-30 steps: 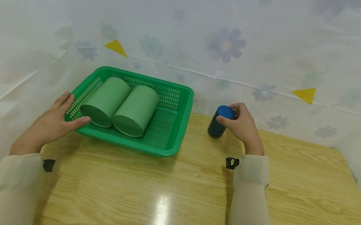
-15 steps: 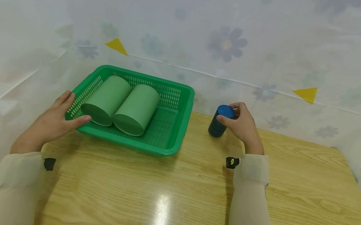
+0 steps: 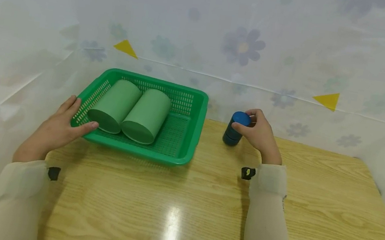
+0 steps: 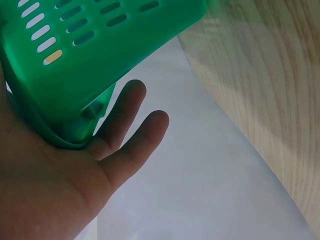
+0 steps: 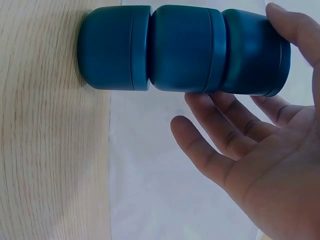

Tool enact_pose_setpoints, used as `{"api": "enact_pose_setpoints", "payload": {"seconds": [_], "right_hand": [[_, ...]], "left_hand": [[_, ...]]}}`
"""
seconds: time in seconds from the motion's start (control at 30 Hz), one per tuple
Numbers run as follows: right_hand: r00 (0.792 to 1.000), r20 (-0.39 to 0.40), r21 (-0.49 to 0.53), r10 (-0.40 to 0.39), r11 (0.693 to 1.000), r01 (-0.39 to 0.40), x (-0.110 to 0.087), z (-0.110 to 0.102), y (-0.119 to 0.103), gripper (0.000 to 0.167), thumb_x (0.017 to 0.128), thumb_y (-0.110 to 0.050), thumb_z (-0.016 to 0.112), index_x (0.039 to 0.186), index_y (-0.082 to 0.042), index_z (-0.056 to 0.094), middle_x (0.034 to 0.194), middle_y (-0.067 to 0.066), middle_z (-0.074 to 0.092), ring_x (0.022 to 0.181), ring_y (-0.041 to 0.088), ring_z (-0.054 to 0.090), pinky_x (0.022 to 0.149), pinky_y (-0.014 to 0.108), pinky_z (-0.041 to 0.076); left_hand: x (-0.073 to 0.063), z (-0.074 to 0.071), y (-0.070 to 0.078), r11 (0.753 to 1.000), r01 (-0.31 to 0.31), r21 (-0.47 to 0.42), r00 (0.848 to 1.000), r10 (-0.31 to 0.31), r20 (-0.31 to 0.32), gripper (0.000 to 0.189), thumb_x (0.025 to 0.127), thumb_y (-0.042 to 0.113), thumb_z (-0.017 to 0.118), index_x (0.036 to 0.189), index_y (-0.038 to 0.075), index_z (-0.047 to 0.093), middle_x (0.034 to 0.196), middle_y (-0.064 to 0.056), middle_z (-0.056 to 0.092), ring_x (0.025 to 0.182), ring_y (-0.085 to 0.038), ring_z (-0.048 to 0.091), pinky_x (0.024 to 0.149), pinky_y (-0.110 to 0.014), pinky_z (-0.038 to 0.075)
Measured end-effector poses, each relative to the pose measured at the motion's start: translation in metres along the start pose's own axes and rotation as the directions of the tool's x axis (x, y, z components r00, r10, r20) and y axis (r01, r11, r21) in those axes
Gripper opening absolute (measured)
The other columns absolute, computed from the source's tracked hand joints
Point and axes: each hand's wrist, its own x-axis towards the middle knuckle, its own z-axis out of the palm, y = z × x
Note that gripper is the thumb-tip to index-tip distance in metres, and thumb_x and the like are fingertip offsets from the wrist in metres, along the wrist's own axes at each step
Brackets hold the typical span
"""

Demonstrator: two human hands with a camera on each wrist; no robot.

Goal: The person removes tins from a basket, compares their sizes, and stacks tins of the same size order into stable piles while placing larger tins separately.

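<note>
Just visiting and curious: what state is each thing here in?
Green basket: open-topped, right side up, partly filled.
Left green cylinder: lying on its side in the basket.
Right green cylinder: lying likewise, beside it.
Bottom blue container: upright on the table.
Middle blue container: stacked upright on that.
Top blue container: upright, closed, highest.
Left hand: gripping the basket's rim.
Right hand: holding the top container.

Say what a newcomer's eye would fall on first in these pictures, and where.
Probably the bright green basket, left of centre, with two pale green cylinders lying side by side inside and the left grip at its near-left corner. Next, a stack of three blue jars stands to its right, with the right grip at its top. Two yellow triangles show behind.
</note>
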Motion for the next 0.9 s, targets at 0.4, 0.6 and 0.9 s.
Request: {"api": "enact_pose_setpoints", "payload": {"seconds": [0.4,0.6,0.9], "right_hand": [[1.000,-0.002,0.003,0.012,1.000,-0.012,0.0000,-0.0004,-0.0018,0.076,0.092,-0.047,0.073,0.146,-0.005,0.038,0.142,0.023,0.044,0.126,0.038,0.047,0.099,0.056,0.045],[1.000,-0.002,0.004,0.008,1.000,-0.008,0.0000,0.0006,-0.0003,0.078,0.092,-0.047,0.073,0.147,-0.005,0.037,0.143,0.023,0.044,0.126,0.038,0.047,0.099,0.056,0.045],[1.000,0.001,0.001,0.015,1.000,-0.015,-0.0004,0.0005,-0.0001,0.081,0.091,-0.049,0.072,0.149,-0.005,0.036,0.146,0.024,0.042,0.130,0.039,0.045,0.101,0.057,0.044]], "left_hand": [[0.0001,-0.0019,0.0011,1.000,-0.005,-0.003,1.000,0.005,-0.003,0.102,0.100,0.062,0.050,0.159,0.012,-0.017,0.163,-0.007,-0.029,0.145,-0.056,-0.006,0.105,-0.079,0.013],[-0.0001,-0.0010,0.0006,1.000,0.000,-0.007,1.000,0.000,-0.001,0.103,0.099,0.063,0.050,0.159,0.013,-0.017,0.163,-0.007,-0.029,0.145,-0.056,-0.007,0.105,-0.079,0.012],[0.0001,-0.0005,0.0007,1.000,0.005,0.000,1.000,-0.005,0.002,0.103,0.099,0.064,0.050,0.159,0.013,-0.017,0.163,-0.007,-0.029,0.146,-0.055,-0.007,0.105,-0.079,0.012]]}}
